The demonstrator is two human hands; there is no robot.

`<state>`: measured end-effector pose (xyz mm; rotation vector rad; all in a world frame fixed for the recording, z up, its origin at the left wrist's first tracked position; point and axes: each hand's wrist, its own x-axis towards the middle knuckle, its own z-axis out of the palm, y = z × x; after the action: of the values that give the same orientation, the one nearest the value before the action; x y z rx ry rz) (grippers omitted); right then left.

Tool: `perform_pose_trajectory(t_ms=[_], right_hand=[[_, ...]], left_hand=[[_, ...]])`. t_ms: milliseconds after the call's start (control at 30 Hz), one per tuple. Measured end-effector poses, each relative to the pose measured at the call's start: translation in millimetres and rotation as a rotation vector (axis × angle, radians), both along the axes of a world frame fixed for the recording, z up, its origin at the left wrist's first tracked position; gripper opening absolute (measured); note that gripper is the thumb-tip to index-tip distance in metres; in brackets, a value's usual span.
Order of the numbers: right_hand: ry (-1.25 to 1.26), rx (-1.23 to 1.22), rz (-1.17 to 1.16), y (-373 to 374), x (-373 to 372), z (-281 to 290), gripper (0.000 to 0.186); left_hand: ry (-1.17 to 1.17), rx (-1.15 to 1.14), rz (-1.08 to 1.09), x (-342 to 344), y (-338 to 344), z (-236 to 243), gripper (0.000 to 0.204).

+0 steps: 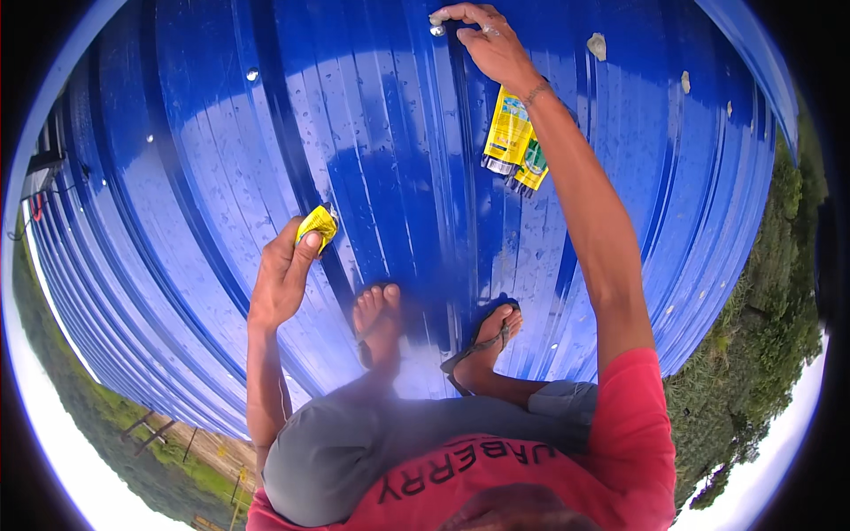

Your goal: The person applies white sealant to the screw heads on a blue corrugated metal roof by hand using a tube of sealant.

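My left hand (285, 265) grips a crumpled yellow packet (316, 226) between thumb and fingers, above blue corrugated metal roofing (195, 221). At the top, my right hand (478, 35) has its forefinger stretched out and bent, its tip on pale putty-like material (436, 19) beside a shiny fastener head (436, 31); its thumb is apart from that fingertip. Two yellow packets (507, 128), overlapping and with dark ends, lie on the roofing just below that hand, partly hidden by my right forearm.
Other fastener heads (252, 74) and pale patches (597, 46) dot the ridged sheet. My feet in flip-flops (482, 345) stand on it. Dark fittings with wires (44, 159) are at the far left edge. Greenery (753, 310) shows beyond the roof's curved edges.
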<state>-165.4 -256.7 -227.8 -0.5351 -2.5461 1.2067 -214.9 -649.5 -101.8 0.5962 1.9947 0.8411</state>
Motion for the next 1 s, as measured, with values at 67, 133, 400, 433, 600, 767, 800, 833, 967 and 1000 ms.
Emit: perform_pose_trajectory(t_ms=[67,133,400,433,600,767,800,833,967,1000], right_hand=[[0.119,-0.031,-0.027,-4,-2,-2,0.034],[0.155,0.027,-0.024,-7,-3,-1,0.037],[0.095,0.183,-0.042,-25,16,14,0.057],[0.095,0.199,-0.045,-27,17,13,0.058],[0.066,0.288,-0.071,-37,22,15,0.061],[0.143,0.276,-0.102,-49,26,7,0.063],[0.123,0.305,-0.120,-50,28,1,0.060],[0.103,0.334,-0.140,-51,29,-6,0.057],[0.048,0.512,-0.150,-57,33,-12,0.060],[0.032,0.563,-0.150,-59,33,-10,0.058]], left_hand=[[-0.007,0.015,0.035,-1,-7,-5,0.044],[-0.050,-0.020,0.116,-6,-21,-8,0.044],[-0.068,-0.009,0.132,-16,-20,-12,0.047],[-0.068,-0.011,0.124,-16,-17,-11,0.047],[-0.089,-0.031,0.099,-18,-15,-12,0.047],[-0.108,-0.022,0.101,-19,-18,-15,0.047],[-0.107,-0.025,0.093,-19,-16,-14,0.047],[-0.105,-0.028,0.083,-19,-14,-13,0.047],[-0.122,-0.047,0.058,-22,-8,-11,0.047],[-0.126,-0.051,0.055,-22,-6,-10,0.047]])
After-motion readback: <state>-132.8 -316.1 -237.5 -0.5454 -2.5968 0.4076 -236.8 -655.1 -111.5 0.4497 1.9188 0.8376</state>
